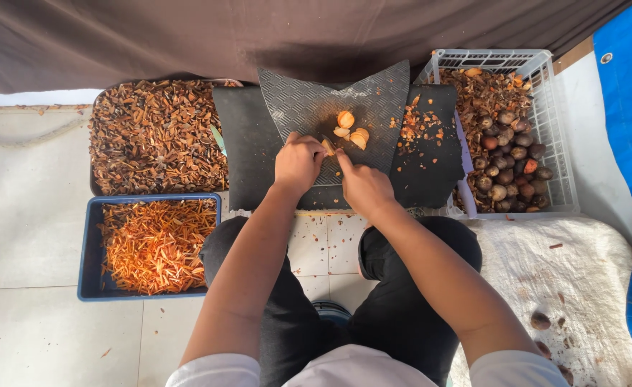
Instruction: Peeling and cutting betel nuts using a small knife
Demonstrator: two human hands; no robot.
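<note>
Orange-tan nut piece (328, 147) pinched between 2 hands at the centre of a black ribbed rubber mat (373, 100). I read the left hand (298, 163) as curled closed around the near side of the piece, its fingertips on it; the right hand (362, 188) is closed too, its forefinger stretched forward onto the piece. Whether the right hand also holds a blade I cannot tell, since the fingers cover that spot.

Risk, as I judge it: the piece is small and both sets of fingertips crowd the same point, so a slip of whatever presses on it could catch a finger, or the piece could skid across the mat's ridges. The loose orange chips (420, 125) lying right of the grip could also roll under the hands.

Appearance: the held piece is pale orange, smooth-faced and mostly hidden. Just beyond the grip lie 3 cut halves (350, 129), cream inside with darker rims. Far right of the grip, a white crate (559, 136) holds whole brown nuts (509, 154); left of the grip sit a tray of brown husks (155, 136) and a blue tub (87, 251) of orange shreds.
</note>
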